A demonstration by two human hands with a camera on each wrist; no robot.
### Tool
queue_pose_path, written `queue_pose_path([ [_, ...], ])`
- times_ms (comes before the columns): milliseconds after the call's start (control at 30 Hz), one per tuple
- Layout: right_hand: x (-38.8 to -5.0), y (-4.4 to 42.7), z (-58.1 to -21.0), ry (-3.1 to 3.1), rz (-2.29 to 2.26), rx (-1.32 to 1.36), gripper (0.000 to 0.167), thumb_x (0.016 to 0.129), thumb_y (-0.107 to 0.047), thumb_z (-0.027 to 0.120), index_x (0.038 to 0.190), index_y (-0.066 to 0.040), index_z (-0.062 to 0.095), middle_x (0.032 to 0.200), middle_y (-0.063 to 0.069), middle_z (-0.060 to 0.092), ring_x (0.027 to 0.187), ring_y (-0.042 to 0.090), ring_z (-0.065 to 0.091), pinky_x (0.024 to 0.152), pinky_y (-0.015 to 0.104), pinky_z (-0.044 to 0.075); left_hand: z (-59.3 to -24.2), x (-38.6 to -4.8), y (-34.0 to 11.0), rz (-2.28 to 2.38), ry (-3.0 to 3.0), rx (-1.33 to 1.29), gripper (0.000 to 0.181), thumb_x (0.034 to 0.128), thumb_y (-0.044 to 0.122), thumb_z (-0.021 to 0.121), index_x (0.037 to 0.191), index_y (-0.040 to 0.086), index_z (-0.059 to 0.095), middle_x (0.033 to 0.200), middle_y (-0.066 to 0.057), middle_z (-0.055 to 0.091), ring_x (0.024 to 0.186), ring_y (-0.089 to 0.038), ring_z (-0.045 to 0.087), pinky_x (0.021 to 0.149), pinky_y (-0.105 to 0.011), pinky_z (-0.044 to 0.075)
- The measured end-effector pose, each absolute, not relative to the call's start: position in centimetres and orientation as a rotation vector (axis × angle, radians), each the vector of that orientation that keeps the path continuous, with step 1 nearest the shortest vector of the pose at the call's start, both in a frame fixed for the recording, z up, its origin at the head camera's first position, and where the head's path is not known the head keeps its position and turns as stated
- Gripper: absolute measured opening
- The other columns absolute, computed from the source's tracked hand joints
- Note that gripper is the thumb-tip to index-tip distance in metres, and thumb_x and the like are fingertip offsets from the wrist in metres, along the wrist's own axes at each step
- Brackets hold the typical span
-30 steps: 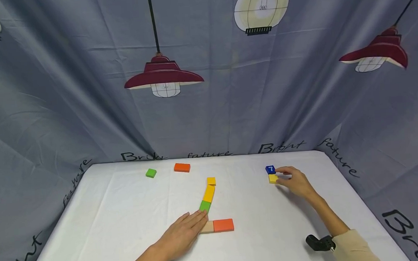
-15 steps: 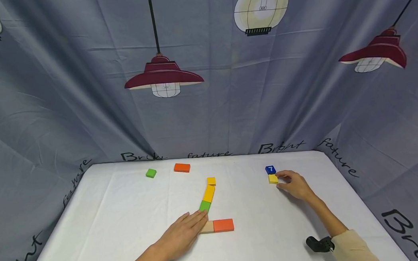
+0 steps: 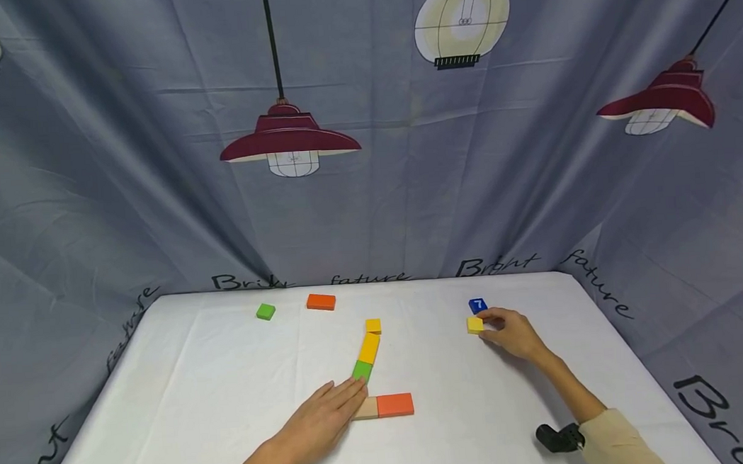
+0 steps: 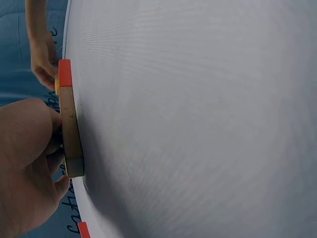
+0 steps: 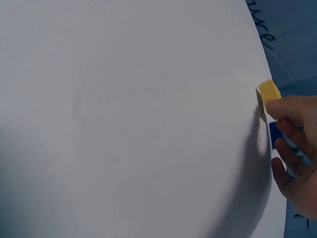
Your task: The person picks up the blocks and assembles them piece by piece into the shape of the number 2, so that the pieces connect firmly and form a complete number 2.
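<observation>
Wooden block (image 3: 368,408): its left end lay hidden under the left hand (image 3: 322,418) in the head view.
End piece (image 4: 75,167): beside the left hand, perhaps a separate block, too shaded to tell.
Yellow block (image 3: 474,325): its near-hand edge was covered by the right hand (image 3: 510,331).
Blue block (image 5: 275,135): partly masked by the right hand.
Sleeve (image 3: 620,440): below the right hand, cut by the bottom edge.

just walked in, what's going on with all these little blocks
A person is handling coloured blocks on a white table. The right hand pinches a yellow block near a blue block marked 7. The left hand partly covers a wooden block, which has a red-orange block at its end. A green block and an orange block lie apart near the far edge.
</observation>
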State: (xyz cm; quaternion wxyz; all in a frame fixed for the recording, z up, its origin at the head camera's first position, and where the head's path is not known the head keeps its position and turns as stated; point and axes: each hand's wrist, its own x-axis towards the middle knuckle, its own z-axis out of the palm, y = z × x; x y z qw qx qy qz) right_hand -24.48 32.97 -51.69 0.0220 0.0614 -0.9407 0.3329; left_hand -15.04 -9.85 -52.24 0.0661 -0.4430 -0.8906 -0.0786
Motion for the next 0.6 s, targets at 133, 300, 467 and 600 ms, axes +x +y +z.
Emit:
queue_pose_path([
  [133,-25.2,31.8,-51.0,-2.885,1.059,0.255,0.035,0.088,-0.006,0.075,0.121,0.001,0.068,0.118,0.020,0.067,0.108,0.041,0.062,0.089,0.054,0.051,-52.3,-15.0,-9.9,-0.242,-2.672,-1.343,0.047,0.1004,0.017,0.059,0.145,0.003,0.051,0.151,-0.010,0.046,0.138,-0.025,0.044,0.107,-0.048,0.041],
  [300,-26.6,29.5,-49.8,-2.841,1.109,0.346,0.034,0.087,-0.004,0.075,0.120,-0.001,0.069,0.116,0.018,0.068,0.108,0.039,0.062,0.089,0.051,0.052,-52.1,-15.1,-9.9,-0.241,-2.675,-1.342,0.047,0.1014,0.017,0.058,0.146,0.004,0.050,0.152,-0.010,0.045,0.139,-0.024,0.043,0.108,-0.047,0.040],
  [467,-28.1,26.8,-48.7,-2.841,1.115,0.420,0.034,0.088,-0.004,0.074,0.122,-0.001,0.068,0.119,0.015,0.068,0.108,0.036,0.062,0.090,0.051,0.051,-51.9,-15.0,-9.8,-0.248,-2.697,-1.331,0.046,0.1022,0.017,0.057,0.146,0.004,0.050,0.153,-0.009,0.044,0.139,-0.023,0.042,0.109,-0.047,0.039],
  [600,-29.2,24.5,-47.8,-2.845,1.112,0.452,0.036,0.087,-0.003,0.075,0.122,-0.001,0.068,0.121,0.015,0.067,0.108,0.035,0.062,0.091,0.050,0.052,-51.9,-14.9,-9.8,-0.247,-2.705,-1.328,0.046,0.1022,0.017,0.057,0.146,0.004,0.050,0.152,-0.008,0.045,0.139,-0.023,0.042,0.109,-0.046,0.039],
])
